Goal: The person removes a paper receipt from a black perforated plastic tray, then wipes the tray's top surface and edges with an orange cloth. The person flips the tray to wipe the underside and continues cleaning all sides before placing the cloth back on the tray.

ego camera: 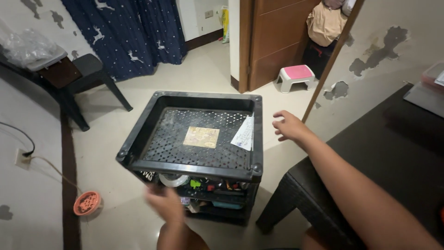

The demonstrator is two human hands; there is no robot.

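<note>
Now both hands hover empty — left hand (pixel 164 203) blurred, right hand (pixel 287 126) spread — beside the black rack (pixel 138 139).

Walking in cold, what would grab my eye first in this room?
The black plastic rack in the middle of the pale floor, its perforated top tray holding a tan card and a white paper slip. The right hand hovers open beside its right edge; the blurred left hand sits low at its front. A pink-topped stool stands by the wooden door.

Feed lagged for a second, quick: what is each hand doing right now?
Left hand: blurred, empty as far as shows, low in front of the black rack.
Right hand: open, empty, beside the rack's top tray.
</note>
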